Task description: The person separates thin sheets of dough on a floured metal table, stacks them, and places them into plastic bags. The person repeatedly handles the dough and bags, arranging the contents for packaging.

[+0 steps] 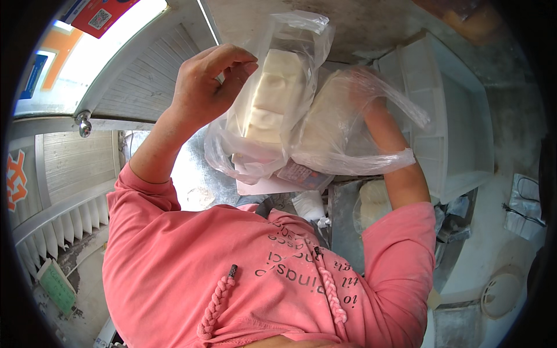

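A clear plastic bag (300, 32) lies before me with a row of smooth, pale blocks (278, 85) in it, like steamed buns or dough. Beside it on the right, a second clear bag (330, 130) holds more pale pieces, blurred by the film. My left hand (213, 78) is at the first bag's left edge, fingers curled and thumb near the fingertips; whether it pinches the film is unclear. My right hand (365, 89) shows only through the film of the second bag, its fingers hard to make out.
Right of the bags stands a large whitish plastic bin (465, 117), tilted in view. Another bagged pale lump (374, 202) lies near my right forearm. A flat printed packet (302, 174) sits under the bags' near edge. To the left are a metal-framed panel (135, 82) and a knob (83, 122).
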{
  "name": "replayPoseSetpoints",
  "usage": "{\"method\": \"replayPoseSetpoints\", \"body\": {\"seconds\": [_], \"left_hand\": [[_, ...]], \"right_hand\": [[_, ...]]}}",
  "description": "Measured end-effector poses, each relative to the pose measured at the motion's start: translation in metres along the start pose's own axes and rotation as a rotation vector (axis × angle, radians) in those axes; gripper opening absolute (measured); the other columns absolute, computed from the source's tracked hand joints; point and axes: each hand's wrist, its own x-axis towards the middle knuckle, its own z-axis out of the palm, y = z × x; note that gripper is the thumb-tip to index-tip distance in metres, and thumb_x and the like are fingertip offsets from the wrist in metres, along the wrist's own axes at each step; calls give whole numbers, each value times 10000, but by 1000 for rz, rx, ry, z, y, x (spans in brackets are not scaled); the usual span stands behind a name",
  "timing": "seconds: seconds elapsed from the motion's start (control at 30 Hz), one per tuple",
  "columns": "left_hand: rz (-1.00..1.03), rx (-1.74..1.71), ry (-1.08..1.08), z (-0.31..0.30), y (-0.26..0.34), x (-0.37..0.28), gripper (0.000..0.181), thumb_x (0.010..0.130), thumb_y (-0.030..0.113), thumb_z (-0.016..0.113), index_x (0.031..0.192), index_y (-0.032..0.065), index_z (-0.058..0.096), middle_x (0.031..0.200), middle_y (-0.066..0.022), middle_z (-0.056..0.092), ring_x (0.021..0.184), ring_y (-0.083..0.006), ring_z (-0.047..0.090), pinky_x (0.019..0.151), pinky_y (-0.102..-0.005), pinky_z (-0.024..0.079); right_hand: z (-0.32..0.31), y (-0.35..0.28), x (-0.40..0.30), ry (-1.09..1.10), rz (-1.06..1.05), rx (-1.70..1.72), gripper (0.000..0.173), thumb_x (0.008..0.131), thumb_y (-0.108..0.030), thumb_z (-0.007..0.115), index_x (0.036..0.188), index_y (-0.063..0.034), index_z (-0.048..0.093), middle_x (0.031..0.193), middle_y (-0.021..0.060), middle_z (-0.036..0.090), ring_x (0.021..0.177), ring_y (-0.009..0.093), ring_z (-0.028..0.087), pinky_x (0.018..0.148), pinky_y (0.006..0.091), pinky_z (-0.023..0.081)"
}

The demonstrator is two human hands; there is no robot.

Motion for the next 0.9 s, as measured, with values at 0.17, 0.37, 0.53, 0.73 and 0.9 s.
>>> {"method": "replayPoseSetpoints", "body": {"seconds": [0.17,0.37,0.53,0.73,0.9], "left_hand": [[-76,19,-34,-5,2,-2,61,795,9,621,855,22,620,725,-56,585,634,-139,562,594,-235,463],[-79,216,59,-1,2,11,298,738,190,690,1002,98,586,889,-74,590,776,-220,589,662,-332,472],[-209,331,-82,6,-7,12,466,754,332,666,1137,124,504,945,-86,585,836,-245,589,706,-367,469],[-411,219,-164,-3,-18,-3,346,758,297,668,1000,83,542,681,-48,523,591,-185,503,552,-332,406],[-484,186,-283,-3,-21,2,254,770,270,629,756,26,560,515,-51,434,475,-183,431,475,-337,345]], "right_hand": [[-20,-12,-8,-24,-79,57,176,783,-116,483,915,-64,587,950,127,604,905,295,584,764,385,477],[35,3,-7,248,-45,274,190,801,-135,500,954,-61,586,963,150,615,933,306,585,772,379,467],[28,28,-28,244,18,509,239,834,-167,503,1003,-14,577,988,182,608,939,349,576,796,398,453],[-126,16,-121,107,-10,603,133,800,-85,542,898,4,554,849,181,590,793,344,560,699,384,439],[-196,-4,-135,137,-82,958,96,822,-66,532,907,-22,537,791,164,566,671,248,514,661,302,435]]}}
